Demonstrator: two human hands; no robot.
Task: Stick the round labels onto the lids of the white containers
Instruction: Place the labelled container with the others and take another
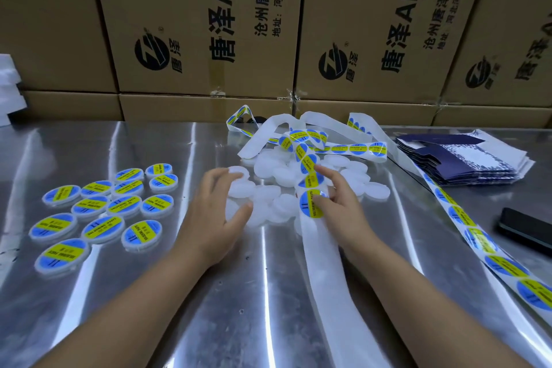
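Item: labelling station, steel counter [239,308], two hands at work.

Left hand [218,203]: fingers curled round one unlabelled container [240,188] at the near-left edge of the pile of white containers [277,176], mid-counter. Right hand [340,200]: fingers pinching the label strip [321,248], thumb on a blue-and-yellow round label [309,202] lying over the pile's near edge. The bare backing trails toward the viewer, and more strip lies tangled behind the pile. Labelled containers [98,209]: a flat group to the left, well apart from the pile. Right side: stacked blue cartons [466,161] and a dark phone [525,230]. Rear: printed cardboard boxes [209,24].
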